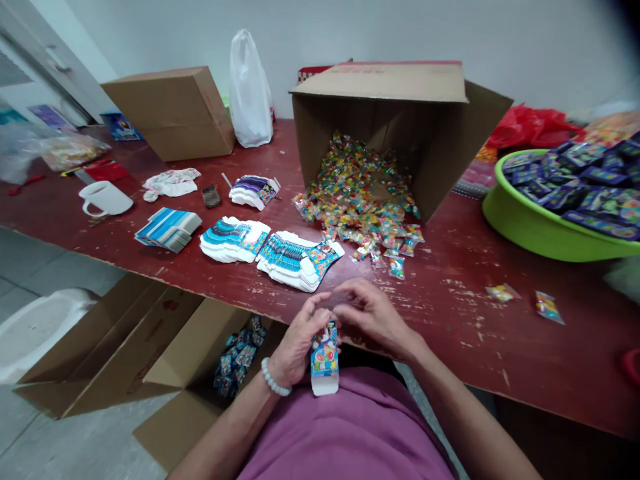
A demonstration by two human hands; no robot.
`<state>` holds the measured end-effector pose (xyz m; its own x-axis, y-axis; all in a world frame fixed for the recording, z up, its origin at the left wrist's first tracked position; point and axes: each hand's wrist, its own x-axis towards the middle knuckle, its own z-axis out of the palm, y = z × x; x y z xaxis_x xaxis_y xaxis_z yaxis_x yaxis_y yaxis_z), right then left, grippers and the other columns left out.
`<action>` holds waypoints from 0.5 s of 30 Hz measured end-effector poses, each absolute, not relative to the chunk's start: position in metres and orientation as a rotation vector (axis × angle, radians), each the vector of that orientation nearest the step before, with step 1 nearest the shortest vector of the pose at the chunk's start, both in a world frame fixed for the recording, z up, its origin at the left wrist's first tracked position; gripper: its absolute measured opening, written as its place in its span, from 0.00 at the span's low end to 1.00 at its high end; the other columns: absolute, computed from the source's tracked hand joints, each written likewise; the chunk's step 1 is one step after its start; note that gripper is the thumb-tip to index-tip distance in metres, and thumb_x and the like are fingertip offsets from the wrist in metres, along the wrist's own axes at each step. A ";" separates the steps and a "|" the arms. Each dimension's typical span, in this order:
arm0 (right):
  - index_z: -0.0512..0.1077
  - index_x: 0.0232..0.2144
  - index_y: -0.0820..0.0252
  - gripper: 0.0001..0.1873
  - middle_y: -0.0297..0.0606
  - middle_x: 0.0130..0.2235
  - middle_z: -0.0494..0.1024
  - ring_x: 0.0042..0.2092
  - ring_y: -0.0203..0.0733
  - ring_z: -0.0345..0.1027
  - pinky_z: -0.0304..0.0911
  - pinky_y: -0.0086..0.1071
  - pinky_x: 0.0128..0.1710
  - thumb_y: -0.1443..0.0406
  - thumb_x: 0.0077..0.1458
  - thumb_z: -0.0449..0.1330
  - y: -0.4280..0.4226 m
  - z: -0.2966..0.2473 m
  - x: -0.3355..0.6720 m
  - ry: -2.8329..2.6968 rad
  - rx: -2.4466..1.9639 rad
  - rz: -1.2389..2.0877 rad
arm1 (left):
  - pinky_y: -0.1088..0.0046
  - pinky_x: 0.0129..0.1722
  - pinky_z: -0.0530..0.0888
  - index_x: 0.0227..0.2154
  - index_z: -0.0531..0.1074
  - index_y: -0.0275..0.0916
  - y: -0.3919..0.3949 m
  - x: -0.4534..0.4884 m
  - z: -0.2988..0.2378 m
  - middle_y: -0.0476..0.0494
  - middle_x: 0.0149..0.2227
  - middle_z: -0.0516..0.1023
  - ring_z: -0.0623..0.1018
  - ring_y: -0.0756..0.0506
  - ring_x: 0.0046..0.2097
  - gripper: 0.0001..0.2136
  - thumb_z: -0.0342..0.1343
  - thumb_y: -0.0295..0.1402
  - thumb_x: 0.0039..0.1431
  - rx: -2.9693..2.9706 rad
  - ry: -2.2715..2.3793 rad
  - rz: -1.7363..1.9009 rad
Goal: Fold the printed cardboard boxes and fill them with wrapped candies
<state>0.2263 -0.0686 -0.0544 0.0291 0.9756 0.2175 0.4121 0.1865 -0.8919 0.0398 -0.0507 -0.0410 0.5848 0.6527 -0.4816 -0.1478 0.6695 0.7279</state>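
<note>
Near six o'clock in the head view, just over the purple shirt (340, 433), I see the little box (325, 357). From far away I watch two bare hands at it. The left hand (297, 343) is curled round the little box and holds it, with the thumb by the far end. The right hand (373, 313) is half closed, at one o'clock from it. I cannot tell if those fingers pinch anything or touch the little box.

The little box is long. Its long way runs from twelve to six, and its white end points at six, to the belly. Its bright picture side faces up at me.

I think the step in hand is fixing the far end. To me, the next move calls for a still left hand and small, soft finger moves from the right.

From there, flat boxes (295, 263) lie near twelve on the bench (450, 333), little bags (355, 200) spill between twelve and one, and blue boxes (240, 360) sit in a low carton (165, 417) at nine.
</note>
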 end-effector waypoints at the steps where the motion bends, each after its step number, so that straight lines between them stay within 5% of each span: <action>1: 0.75 0.42 0.55 0.13 0.40 0.42 0.77 0.41 0.44 0.71 0.66 0.37 0.41 0.57 0.57 0.61 -0.065 -0.059 0.244 -1.440 -1.500 0.657 | 0.72 0.30 0.76 0.55 0.65 0.43 -0.052 0.034 -0.043 0.47 0.37 0.76 0.78 0.48 0.30 0.26 0.63 0.42 0.54 0.694 0.820 0.489; 6: 0.75 0.48 0.65 0.24 0.52 0.44 0.76 0.44 0.54 0.70 0.63 0.44 0.46 0.54 0.56 0.57 -0.050 -0.089 0.333 -1.167 -2.141 0.139 | 0.73 0.36 0.74 0.49 0.73 0.37 -0.046 -0.014 -0.053 0.42 0.39 0.77 0.77 0.48 0.35 0.24 0.68 0.37 0.48 0.891 0.941 0.374; 11: 0.77 0.44 0.59 0.26 0.40 0.34 0.77 0.36 0.48 0.69 0.61 0.39 0.40 0.55 0.41 0.68 -0.038 -0.099 0.359 -1.079 -2.104 0.490 | 0.76 0.30 0.71 0.45 0.78 0.40 -0.020 -0.061 -0.048 0.50 0.32 0.75 0.74 0.51 0.29 0.26 0.72 0.34 0.38 1.176 0.916 -0.030; 15: 0.77 0.31 0.60 0.21 0.33 0.22 0.71 0.26 0.39 0.63 0.58 0.33 0.27 0.54 0.33 0.71 -0.035 -0.093 0.350 -0.951 -1.955 0.688 | 0.76 0.27 0.71 0.37 0.79 0.38 -0.011 -0.069 -0.039 0.47 0.32 0.77 0.74 0.50 0.27 0.16 0.69 0.38 0.44 1.276 0.703 -0.295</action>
